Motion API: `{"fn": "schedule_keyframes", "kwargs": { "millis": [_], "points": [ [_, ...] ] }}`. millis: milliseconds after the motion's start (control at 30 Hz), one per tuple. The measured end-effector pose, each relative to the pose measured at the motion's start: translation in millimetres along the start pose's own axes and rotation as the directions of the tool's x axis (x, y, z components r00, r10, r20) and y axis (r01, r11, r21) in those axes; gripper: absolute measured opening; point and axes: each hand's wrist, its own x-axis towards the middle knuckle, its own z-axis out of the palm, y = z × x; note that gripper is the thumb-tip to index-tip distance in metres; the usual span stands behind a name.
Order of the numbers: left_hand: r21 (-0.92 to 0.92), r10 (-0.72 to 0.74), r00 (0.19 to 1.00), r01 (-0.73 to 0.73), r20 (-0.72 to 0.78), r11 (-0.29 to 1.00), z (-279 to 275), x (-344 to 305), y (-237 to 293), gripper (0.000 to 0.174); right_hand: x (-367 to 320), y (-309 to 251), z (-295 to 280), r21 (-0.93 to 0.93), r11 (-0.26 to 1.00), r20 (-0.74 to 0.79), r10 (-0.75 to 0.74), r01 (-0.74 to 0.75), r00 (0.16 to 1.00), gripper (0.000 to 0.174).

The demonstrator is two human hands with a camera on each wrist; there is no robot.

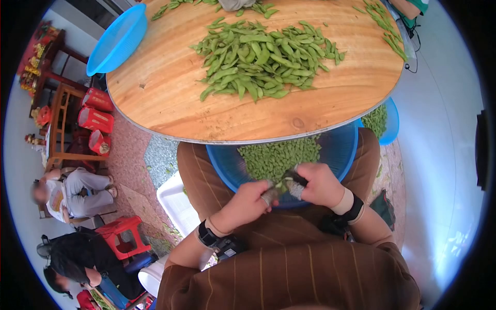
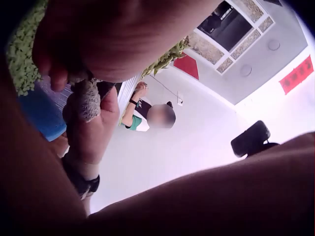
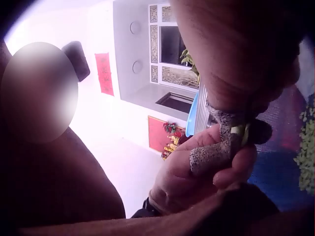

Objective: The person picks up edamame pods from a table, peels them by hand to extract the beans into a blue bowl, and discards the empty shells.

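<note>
Over the lap, both hands meet above a blue basin (image 1: pixel 341 155) that holds shelled green beans (image 1: pixel 279 155). A small green bean pod (image 1: pixel 280 184) sits between the fingertips. The left hand (image 1: pixel 248 200) pinches it from one side, with grey fabric covers on its thumb and finger. From the other side, the right hand (image 1: pixel 321 184) pinches at the same pod; it wears similar grey covers, and something black shows at its thumb. In the right wrist view, a pale green bit of the pod (image 3: pixel 237 130) shows between the covered digits.
Just ahead stands a round wooden table (image 1: pixel 155 88) with a heap of green pods (image 1: pixel 263 57). A light blue basket (image 1: pixel 119 39) rests at its left edge. A white tub (image 1: pixel 175 201) and red stool (image 1: pixel 124 237) stand left. Another blue basin (image 1: pixel 393 121) holds beans at right.
</note>
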Motion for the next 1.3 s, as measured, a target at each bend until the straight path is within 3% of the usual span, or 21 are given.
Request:
{"fn": "schedule_keyframes", "kwargs": {
  "millis": [100, 167, 233, 300, 367, 433, 467, 500, 567, 633, 700, 733, 800, 833, 867, 900, 967, 1000, 1067, 1167, 1300],
  "points": [
    [-0.037, -0.116, 0.986, 0.112, -0.123, 0.993, -9, -5, -9, 0.013, -3, 2, -7, -0.028, 0.996, -0.037, 0.084, -0.086, 0.996, 0.018],
    [0.122, -0.027, 0.967, 0.059, -0.254, 0.991, -12, -6, -19, 0.012, -8, 6, -7, -0.255, 0.963, -0.226, 0.024, -0.083, 0.974, 0.020],
    [0.245, 0.075, 0.968, -0.015, -0.240, 0.970, -10, -4, -11, 0.011, -5, -4, -10, -0.235, 0.970, -0.237, -0.003, -0.054, 0.971, 0.020],
    [0.363, 0.181, 0.960, -0.093, -0.216, 0.927, -6, -1, 3, 0.011, 1, -14, -8, 0.064, 0.996, -0.080, -0.050, 0.055, 0.996, 0.019],
    [0.311, 0.363, 0.931, -0.335, -0.034, 0.889, -4, 2, 15, 0.008, 0, -15, -3, 0.106, 0.992, -0.062, -0.066, 0.072, 0.996, 0.023],
    [0.290, 0.423, 0.906, -0.409, 0.018, 0.865, -5, 4, 20, 0.008, 4, -17, -16, 0.494, 0.827, 0.294, 0.131, -0.268, 0.947, 0.027],
    [0.071, 0.302, 0.947, -0.311, 0.111, 0.948, -7, 0, 25, 0.008, 2, -14, -17, 0.688, 0.600, 0.440, 0.102, -0.408, 0.892, 0.024],
    [-0.135, 0.195, 0.952, -0.167, 0.234, 0.977, -8, -2, 30, 0.009, 2, -16, -19, 0.685, 0.609, 0.433, 0.103, -0.401, 0.896, 0.024],
    [-0.268, 0.206, 0.938, -0.129, 0.279, 0.955, -10, -5, 26, 0.011, 1, -21, -23, 0.802, 0.320, 0.525, 0.028, -0.505, 0.851, 0.018],
    [-0.378, 0.111, 0.977, -0.035, 0.180, 0.925, -19, -12, 25, 0.012, 1, -18, -20, 0.797, 0.357, 0.507, 0.043, -0.487, 0.861, 0.019],
    [-0.323, 0.041, 0.995, -0.011, 0.088, 0.946, -37, -33, 21, 0.014, 6, -19, -18, 0.420, 0.907, 0.179, -0.062, -0.019, 0.982, 0.022],
    [-0.277, -0.034, 0.999, 0.030, -0.007, 0.960, -47, -47, 19, 0.015, 11, -24, -31, 0.176, 0.983, 0.291, -0.004, -0.050, 0.957, 0.022],
    [-0.238, -0.042, 0.982, -0.003, -0.187, 0.971, -64, -75, 14, 0.015, 19, -36, -45, 0.103, 0.995, 0.172, -0.028, 0.010, 0.985, 0.021],
    [-0.037, 0.012, 0.952, -0.025, -0.306, 0.999, -74, -88, 4, 0.017, 22, -42, -50, 0.029, 0.998, 0.055, -0.051, 0.049, 0.997, 0.020],
    [0.129, -0.050, 0.910, 0.112, -0.412, 0.985, -83, -102, -10, 0.018, 28, -46, -55, 0.073, 0.996, -0.081, -0.039, 0.045, 0.996, 0.018],
    [0.399, -0.105, 0.859, 0.337, -0.501, 0.853, -91, -113, -11, 0.020, 36, -50, -63, 0.070, 0.996, -0.084, -0.041, 0.047, 0.996, 0.018],
    [0.538, -0.064, 0.726, 0.563, -0.685, 0.627, -92, -125, -20, 0.023, 56, -53, -79, -0.129, 0.991, -0.385, -0.077, 0.028, 0.920, 0.019],
    [0.538, -0.059, 0.724, 0.562, -0.687, 0.628, -90, -123, -24, 0.023, 69, -53, -84, -0.132, 0.991, -0.387, -0.082, 0.033, 0.919, 0.019],
    [0.568, 0.161, 0.611, 0.564, -0.775, 0.599, -84, -115, -30, 0.027, 95, -48, -92, -0.432, 0.901, -0.498, -0.285, 0.050, 0.819, 0.021],
    [0.625, 0.211, 0.756, 0.313, -0.620, 0.715, -79, -92, -25, 0.024, 117, -35, -92, -0.562, 0.824, -0.467, -0.240, -0.076, 0.851, 0.025],
    [0.666, 0.334, 0.799, 0.109, -0.500, 0.738, -54, -46, 35, 0.021, 112, -35, -92, -0.536, 0.843, -0.486, -0.259, -0.050, 0.835, 0.026]
  ]
}}
